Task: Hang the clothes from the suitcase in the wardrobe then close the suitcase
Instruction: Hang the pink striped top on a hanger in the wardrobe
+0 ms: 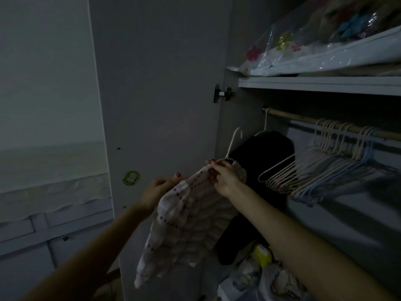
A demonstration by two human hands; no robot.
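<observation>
At the wardrobe (314,85), pale knit top (191,213) with dotted rows, both hands' fingers (213,168) pinching it

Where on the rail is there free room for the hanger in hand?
Free: the rail between the black garment and the empty hangers. Crowded: further right, where those hangers bunch. Both hands, left and right, hold the knit top on its hanger.
</observation>
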